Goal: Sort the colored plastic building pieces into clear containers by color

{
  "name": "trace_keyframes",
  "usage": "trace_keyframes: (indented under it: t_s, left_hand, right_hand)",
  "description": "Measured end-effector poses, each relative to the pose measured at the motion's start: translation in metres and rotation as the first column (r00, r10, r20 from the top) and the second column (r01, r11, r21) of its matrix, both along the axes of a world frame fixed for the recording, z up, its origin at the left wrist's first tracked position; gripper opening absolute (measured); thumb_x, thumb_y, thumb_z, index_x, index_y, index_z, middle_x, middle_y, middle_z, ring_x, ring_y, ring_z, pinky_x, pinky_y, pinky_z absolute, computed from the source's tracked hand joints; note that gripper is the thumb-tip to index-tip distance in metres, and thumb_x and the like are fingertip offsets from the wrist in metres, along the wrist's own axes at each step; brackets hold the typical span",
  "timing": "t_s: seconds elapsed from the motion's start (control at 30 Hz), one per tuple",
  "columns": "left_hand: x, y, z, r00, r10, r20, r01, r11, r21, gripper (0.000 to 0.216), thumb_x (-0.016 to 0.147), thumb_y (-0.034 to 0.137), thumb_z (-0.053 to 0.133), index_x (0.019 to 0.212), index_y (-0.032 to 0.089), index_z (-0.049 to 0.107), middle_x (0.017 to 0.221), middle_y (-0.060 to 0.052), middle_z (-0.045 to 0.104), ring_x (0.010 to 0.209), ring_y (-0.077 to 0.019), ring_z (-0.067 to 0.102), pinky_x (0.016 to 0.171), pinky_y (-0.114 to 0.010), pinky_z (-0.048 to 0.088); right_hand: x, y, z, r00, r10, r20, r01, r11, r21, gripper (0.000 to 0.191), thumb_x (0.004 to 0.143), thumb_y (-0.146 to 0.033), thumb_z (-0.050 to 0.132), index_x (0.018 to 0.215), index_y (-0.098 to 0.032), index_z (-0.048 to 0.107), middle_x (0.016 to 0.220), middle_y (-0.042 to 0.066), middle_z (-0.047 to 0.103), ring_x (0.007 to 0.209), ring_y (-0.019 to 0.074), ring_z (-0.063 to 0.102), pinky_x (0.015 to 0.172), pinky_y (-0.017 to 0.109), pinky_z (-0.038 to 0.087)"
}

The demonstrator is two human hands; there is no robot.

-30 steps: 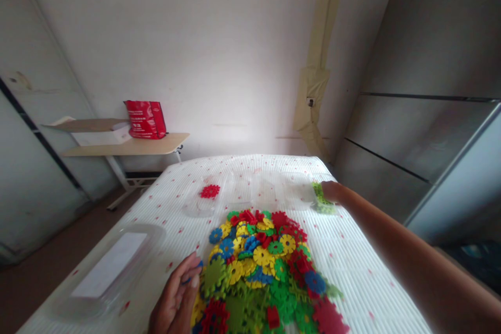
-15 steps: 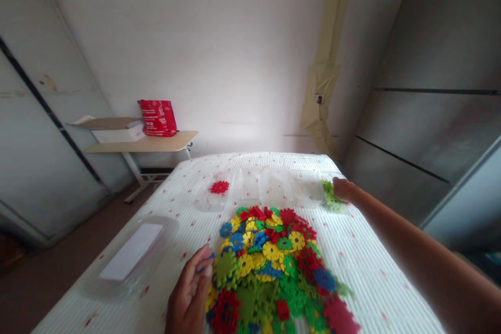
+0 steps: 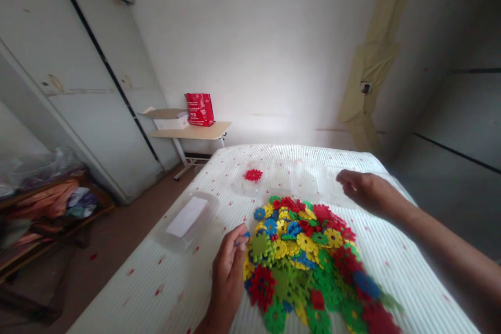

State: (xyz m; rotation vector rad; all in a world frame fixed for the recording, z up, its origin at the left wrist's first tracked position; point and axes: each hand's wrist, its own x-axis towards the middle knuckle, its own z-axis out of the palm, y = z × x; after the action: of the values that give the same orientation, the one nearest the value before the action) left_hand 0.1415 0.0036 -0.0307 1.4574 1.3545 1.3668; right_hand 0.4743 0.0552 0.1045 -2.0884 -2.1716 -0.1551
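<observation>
A heap of flat, gear-shaped plastic pieces point(image 3: 309, 261) in red, yellow, green and blue lies on the white ribbed bed cover point(image 3: 195, 282). My left hand point(image 3: 229, 266) rests at the heap's left edge, thumb and fingers pinched on a small blue piece point(image 3: 245, 235). My right hand point(image 3: 358, 188) hovers just beyond the heap's far right side with its fingers loosely curled. Its fingers are smeared, and I cannot see whether they hold anything. One red piece point(image 3: 253, 175) lies apart in a clear tray point(image 3: 242, 188) beyond the heap.
A clear plastic lid with a white label point(image 3: 187, 217) lies left of the heap. Past the bed stands a small wooden table point(image 3: 191, 132) with a red bag point(image 3: 199, 109) and a box. A grey wardrobe point(image 3: 78, 99) and a cluttered low rack point(image 3: 43, 203) are to the left.
The view has swung left, bringing the wardrobe and rack into sight. My right hand has drawn back from the green pieces at the far right, which no longer show. My left hand keeps the blue piece.
</observation>
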Motion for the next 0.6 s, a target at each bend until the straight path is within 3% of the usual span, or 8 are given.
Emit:
trace_keyframes:
  t_s: [0.1,0.27,0.33,0.4,0.5,0.6]
  left_hand:
    - [-0.002,-0.001,0.002,0.999,0.033,-0.024,-0.032,0.998,0.054,0.038,0.085,0.041,0.045,0.113,0.017,0.057,0.112,-0.011,0.062,0.1,-0.0215,0.06,0.088,-0.033,0.047]
    - [-0.008,0.001,0.001,0.996,0.066,-0.061,-0.058,0.992,0.113,0.036,0.087,0.038,0.043,0.115,0.019,0.055,0.111,-0.01,0.062,0.098,-0.0203,0.06,0.088,-0.034,0.047]
    - [-0.009,0.003,0.0,0.993,0.087,-0.081,-0.076,0.989,0.127,0.035,0.087,0.036,0.043,0.115,0.019,0.055,0.111,-0.01,0.062,0.1,-0.0203,0.06,0.089,-0.035,0.047]
    - [-0.01,0.004,0.001,0.988,0.113,-0.108,-0.097,0.985,0.141,0.033,0.087,0.035,0.043,0.114,0.02,0.056,0.111,-0.009,0.063,0.101,-0.0203,0.059,0.089,-0.036,0.046]
    - [-0.009,0.006,0.003,0.98,0.135,-0.147,-0.113,0.982,0.152,0.031,0.088,0.032,0.043,0.113,0.02,0.056,0.109,-0.009,0.063,0.1,-0.0195,0.059,0.089,-0.035,0.046]
    - [-0.009,0.005,0.005,0.978,0.116,-0.172,-0.086,0.981,0.171,0.03,0.088,0.03,0.042,0.113,0.02,0.055,0.109,-0.008,0.063,0.099,-0.0189,0.059,0.086,-0.033,0.047]
  right_hand:
    - [-0.054,-0.018,-0.001,0.91,0.353,-0.215,-0.351,0.935,0.051,0.026,0.078,-0.015,0.045,0.097,-0.021,0.061,0.086,0.003,0.069,0.074,0.0149,0.063,0.066,0.025,0.046]
    - [-0.126,-0.033,-0.023,0.715,0.637,-0.289,-0.66,0.751,0.023,0.023,0.078,-0.011,0.048,0.095,-0.019,0.062,0.094,0.006,0.066,0.093,0.0175,0.058,0.08,0.027,0.043]
    - [-0.146,-0.032,-0.034,0.669,0.691,-0.274,-0.722,0.691,-0.021,0.019,0.078,-0.011,0.05,0.091,-0.017,0.062,0.093,0.006,0.065,0.095,0.0178,0.056,0.083,0.027,0.041]
    - [-0.159,-0.029,-0.044,0.662,0.707,-0.25,-0.74,0.67,-0.067,0.018,0.077,-0.016,0.055,0.093,-0.016,0.061,0.095,0.007,0.065,0.097,0.0192,0.055,0.084,0.028,0.04]
    - [-0.171,-0.026,-0.056,0.7,0.689,-0.186,-0.713,0.688,-0.136,0.022,0.074,-0.023,0.061,0.095,-0.016,0.06,0.096,0.008,0.064,0.098,0.0215,0.054,0.082,0.03,0.039]
    - [-0.175,-0.023,-0.062,0.728,0.673,-0.13,-0.686,0.713,-0.144,0.012,0.079,-0.024,0.057,0.088,-0.017,0.06,0.088,0.007,0.065,0.091,0.0201,0.056,0.077,0.029,0.038]
